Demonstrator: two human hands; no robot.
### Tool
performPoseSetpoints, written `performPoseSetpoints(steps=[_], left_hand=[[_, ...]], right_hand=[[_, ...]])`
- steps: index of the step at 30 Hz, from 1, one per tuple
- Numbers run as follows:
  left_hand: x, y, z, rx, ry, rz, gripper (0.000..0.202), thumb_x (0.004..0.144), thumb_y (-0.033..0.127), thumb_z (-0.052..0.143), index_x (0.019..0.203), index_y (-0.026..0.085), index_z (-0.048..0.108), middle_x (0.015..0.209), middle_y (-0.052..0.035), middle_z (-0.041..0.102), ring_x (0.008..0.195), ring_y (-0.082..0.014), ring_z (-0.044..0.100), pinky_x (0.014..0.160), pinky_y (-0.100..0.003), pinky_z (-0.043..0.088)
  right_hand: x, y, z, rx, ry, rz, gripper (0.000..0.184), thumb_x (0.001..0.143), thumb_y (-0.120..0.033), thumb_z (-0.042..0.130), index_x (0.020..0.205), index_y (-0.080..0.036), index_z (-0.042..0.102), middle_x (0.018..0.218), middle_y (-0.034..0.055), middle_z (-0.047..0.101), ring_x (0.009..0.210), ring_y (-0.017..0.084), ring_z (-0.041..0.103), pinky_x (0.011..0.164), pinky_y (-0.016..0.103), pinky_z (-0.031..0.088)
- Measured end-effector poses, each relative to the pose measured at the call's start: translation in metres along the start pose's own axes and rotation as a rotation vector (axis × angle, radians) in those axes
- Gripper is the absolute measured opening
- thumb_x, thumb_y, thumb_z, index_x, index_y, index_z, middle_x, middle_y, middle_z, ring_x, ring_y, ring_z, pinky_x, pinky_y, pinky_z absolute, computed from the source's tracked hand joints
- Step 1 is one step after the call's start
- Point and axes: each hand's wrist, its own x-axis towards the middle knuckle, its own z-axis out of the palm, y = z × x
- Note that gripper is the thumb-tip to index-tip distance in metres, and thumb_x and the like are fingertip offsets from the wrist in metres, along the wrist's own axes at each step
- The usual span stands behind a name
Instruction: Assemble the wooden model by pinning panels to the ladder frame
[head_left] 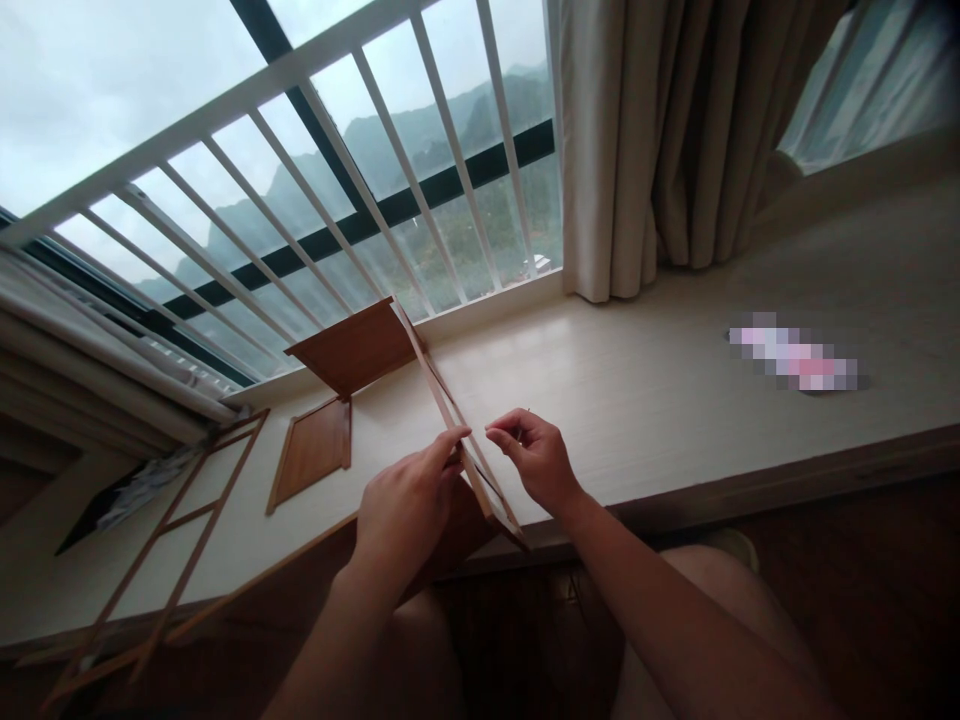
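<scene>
A partly built wooden frame piece, with a brown panel joined to its far end, stands tilted on the pale window ledge. My left hand grips the frame's long side rail near its lower end. My right hand is just right of the rail, thumb and forefinger pinched together on something too small to make out. Both hands are over the ledge's front edge.
A loose brown panel lies flat on the ledge to the left. A ladder-like wooden frame lies further left. A blurred flat object is on the right. White window bars and curtains close off the back.
</scene>
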Motion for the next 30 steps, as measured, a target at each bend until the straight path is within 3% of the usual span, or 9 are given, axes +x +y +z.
performPoseSetpoints(steps=[5, 10, 20, 30], left_hand=[[-0.001, -0.002, 0.002, 0.012, -0.012, -0.011, 0.046, 0.090, 0.044, 0.028, 0.135, 0.043, 0.036, 0.101, 0.0006, 0.071, 0.087, -0.0122, 0.064, 0.067, -0.019, 0.035], [0.000, 0.000, -0.001, 0.013, -0.027, -0.001, 0.046, 0.090, 0.044, 0.027, 0.136, 0.045, 0.034, 0.103, 0.0012, 0.071, 0.088, -0.0129, 0.065, 0.068, -0.020, 0.035], [-0.001, 0.000, 0.000, 0.004, 0.019, 0.055, 0.045, 0.091, 0.042, 0.026, 0.136, 0.047, 0.031, 0.107, 0.0025, 0.070, 0.093, -0.0132, 0.066, 0.067, -0.020, 0.036], [0.001, 0.001, 0.002, 0.006, 0.070, 0.078, 0.043, 0.090, 0.043, 0.031, 0.133, 0.049, 0.034, 0.102, 0.0044, 0.071, 0.090, -0.0135, 0.067, 0.067, -0.021, 0.035]], right_hand=[[-0.009, -0.015, -0.004, -0.020, -0.093, -0.113, 0.020, 0.079, -0.037, 0.065, 0.086, -0.019, 0.072, 0.082, 0.0027, 0.066, 0.076, 0.010, 0.060, 0.073, 0.023, 0.047], [-0.009, -0.017, -0.001, -0.010, -0.124, -0.162, 0.024, 0.087, -0.033, 0.055, 0.103, -0.023, 0.070, 0.082, 0.0014, 0.066, 0.072, 0.008, 0.060, 0.074, 0.023, 0.050], [-0.005, -0.012, -0.002, -0.396, -0.149, -0.543, 0.025, 0.091, -0.019, 0.047, 0.106, -0.018, 0.067, 0.093, 0.0050, 0.066, 0.089, 0.009, 0.060, 0.084, 0.022, 0.050], [-0.003, -0.021, -0.010, -0.589, -0.129, -0.694, 0.026, 0.089, -0.014, 0.050, 0.110, -0.016, 0.065, 0.094, 0.0056, 0.064, 0.090, 0.010, 0.059, 0.082, 0.022, 0.052]])
